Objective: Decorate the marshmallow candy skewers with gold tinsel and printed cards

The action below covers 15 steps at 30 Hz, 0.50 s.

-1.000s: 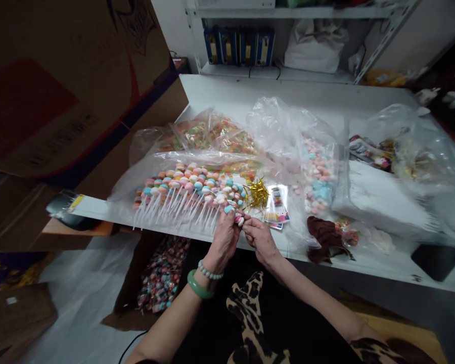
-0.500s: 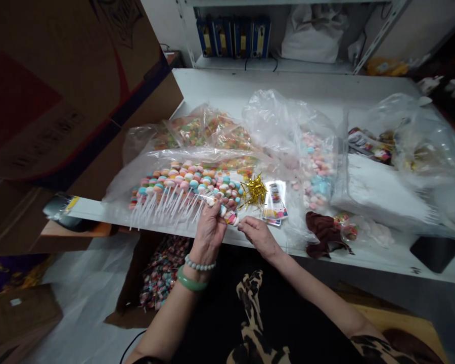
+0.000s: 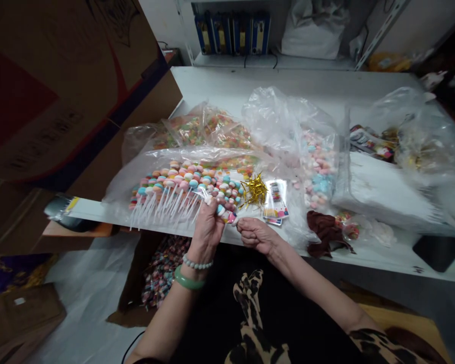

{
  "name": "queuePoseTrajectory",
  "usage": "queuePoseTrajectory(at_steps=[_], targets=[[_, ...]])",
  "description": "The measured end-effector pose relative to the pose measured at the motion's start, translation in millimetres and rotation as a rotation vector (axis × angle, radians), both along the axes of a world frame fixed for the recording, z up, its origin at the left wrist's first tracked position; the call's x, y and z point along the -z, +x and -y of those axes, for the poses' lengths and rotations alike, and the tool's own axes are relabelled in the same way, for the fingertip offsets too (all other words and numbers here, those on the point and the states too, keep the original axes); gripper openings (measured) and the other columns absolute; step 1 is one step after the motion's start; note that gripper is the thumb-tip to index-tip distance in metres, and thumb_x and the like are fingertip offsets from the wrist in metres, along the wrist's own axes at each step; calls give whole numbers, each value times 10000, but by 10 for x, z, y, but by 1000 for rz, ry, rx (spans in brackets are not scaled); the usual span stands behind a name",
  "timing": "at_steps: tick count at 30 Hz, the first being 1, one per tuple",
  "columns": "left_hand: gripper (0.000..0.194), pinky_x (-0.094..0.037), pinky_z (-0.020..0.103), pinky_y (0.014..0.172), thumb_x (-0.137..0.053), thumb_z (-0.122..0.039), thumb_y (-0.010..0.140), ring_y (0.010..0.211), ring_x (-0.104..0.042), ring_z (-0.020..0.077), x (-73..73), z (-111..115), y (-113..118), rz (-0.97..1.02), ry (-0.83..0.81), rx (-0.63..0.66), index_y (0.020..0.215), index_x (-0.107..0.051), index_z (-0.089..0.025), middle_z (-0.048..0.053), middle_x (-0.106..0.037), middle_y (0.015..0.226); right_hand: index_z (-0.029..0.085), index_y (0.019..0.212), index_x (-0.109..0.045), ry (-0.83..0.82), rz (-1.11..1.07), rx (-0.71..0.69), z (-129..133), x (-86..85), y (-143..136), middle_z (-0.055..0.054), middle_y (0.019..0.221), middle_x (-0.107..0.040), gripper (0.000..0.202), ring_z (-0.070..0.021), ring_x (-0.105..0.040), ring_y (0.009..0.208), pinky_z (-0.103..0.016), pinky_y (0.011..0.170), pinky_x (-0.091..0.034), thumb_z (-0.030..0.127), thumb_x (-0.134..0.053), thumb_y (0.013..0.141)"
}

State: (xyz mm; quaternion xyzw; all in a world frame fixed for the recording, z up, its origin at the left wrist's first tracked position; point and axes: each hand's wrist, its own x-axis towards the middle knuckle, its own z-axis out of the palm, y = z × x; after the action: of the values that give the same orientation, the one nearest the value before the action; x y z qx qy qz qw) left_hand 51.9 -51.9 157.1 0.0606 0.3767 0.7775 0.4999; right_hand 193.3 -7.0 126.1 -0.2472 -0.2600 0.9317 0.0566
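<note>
My left hand (image 3: 208, 225), with a beaded bracelet and a green bangle, is closed round a small wrapped candy packet (image 3: 228, 216) that shows white, blue and pink. Close on its right, my right hand (image 3: 255, 233) is curled with thumb and finger pinched at the packet's lower right end; what lies between those fingertips is too small to name. Behind my left hand lie rows of colourful candy balls (image 3: 185, 177) on white sticks (image 3: 163, 205). Gold twist ties (image 3: 255, 190) and printed cards (image 3: 276, 199) lie just beyond my right hand.
Clear bags of gummy candy (image 3: 220, 126) and pastel marshmallows (image 3: 320, 169) lie behind. White bags (image 3: 387, 192), a brown cloth (image 3: 320, 232) and a black phone-like object (image 3: 439, 253) are at right. A large carton (image 3: 72, 91) stands left; a box of wrapped candies (image 3: 165, 273) sits below the table edge.
My left hand has shifted slightly left. My right hand has moved a little left and turned, its fingers more curled. The view has tilted slightly.
</note>
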Motion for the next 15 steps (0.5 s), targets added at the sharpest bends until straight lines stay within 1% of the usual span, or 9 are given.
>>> queuePoseTrajectory(at_steps=[2, 4, 6, 7, 9, 11, 13, 14, 15], targets=[[287, -519, 253, 678, -769, -290, 751, 632, -595, 94, 19, 0, 68, -38, 2, 56, 927, -560, -205, -40, -602, 737, 189, 703, -475, -34, 0, 9, -7, 36, -8, 146, 403, -266, 253, -16, -119, 331, -163, 348, -96, 304, -699, 726], [309, -512, 245, 661, -782, -317, 734, 629, -583, 91, 44, -9, 114, -41, -11, 69, 900, -547, -205, -41, -594, 745, 193, 703, -474, -38, 30, 35, 5, 58, -21, 150, 402, -247, 244, -21, -110, 334, -172, 354, -96, 307, -689, 721], [339, -515, 256, 670, -799, -340, 707, 646, -586, 101, 71, -25, 131, -23, -26, 55, 881, -545, -199, -36, -594, 753, 196, 696, -480, 34, 84, 95, 32, 61, -33, 145, 413, -252, 251, -27, -119, 343, -185, 363, -93, 337, -687, 711], [346, -516, 263, 682, -802, -347, 700, 658, -589, 106, 83, -33, 134, -13, -30, 45, 877, -547, -195, -33, -594, 755, 198, 692, -485, 106, 126, 133, 48, 56, -38, 139, 422, -266, 261, -32, -135, 349, -193, 369, -94, 359, -690, 704], [342, -512, 266, 698, -796, -353, 705, 682, -593, 110, 104, -47, 153, -1, -38, 23, 880, -550, -191, -26, -597, 770, 203, 661, -483, 334, 240, 205, 83, 36, -44, 117, 442, -309, 295, -46, -200, 374, -206, 390, -129, 411, -688, 702], [325, -493, 245, 687, -782, -334, 719, 692, -584, 100, 116, -57, 210, 0, -48, 2, 896, -548, -196, -25, -600, 798, 206, 600, -458, 659, 391, 283, 110, 14, -49, 83, 470, -359, 350, -69, -295, 431, -219, 434, -193, 455, -668, 728], [302, -471, 220, 678, -768, -309, 734, 675, -559, 79, 125, -66, 301, -13, -65, -19, 895, -536, -203, -35, -592, 803, 204, 561, -453, 990, 557, 355, 121, 5, -64, 53, 504, -404, 383, -95, -365, 503, -234, 494, -237, 468, -617, 784], [292, -462, 210, 685, -762, -302, 739, 673, -548, 71, 130, -70, 350, -25, -75, -29, 887, -529, -206, -41, -585, 798, 204, 563, -473, 1113, 632, 377, 116, 8, -76, 42, 524, -429, 375, -106, -387, 530, -240, 516, -245, 463, -589, 809], [284, -459, 206, 705, -757, -300, 743, 683, -544, 67, 137, -73, 393, -39, -82, -33, 879, -525, -207, -45, -580, 796, 207, 577, -503, 1190, 691, 383, 104, 18, -89, 35, 540, -453, 360, -115, -405, 548, -245, 529, -248, 459, -564, 827]])
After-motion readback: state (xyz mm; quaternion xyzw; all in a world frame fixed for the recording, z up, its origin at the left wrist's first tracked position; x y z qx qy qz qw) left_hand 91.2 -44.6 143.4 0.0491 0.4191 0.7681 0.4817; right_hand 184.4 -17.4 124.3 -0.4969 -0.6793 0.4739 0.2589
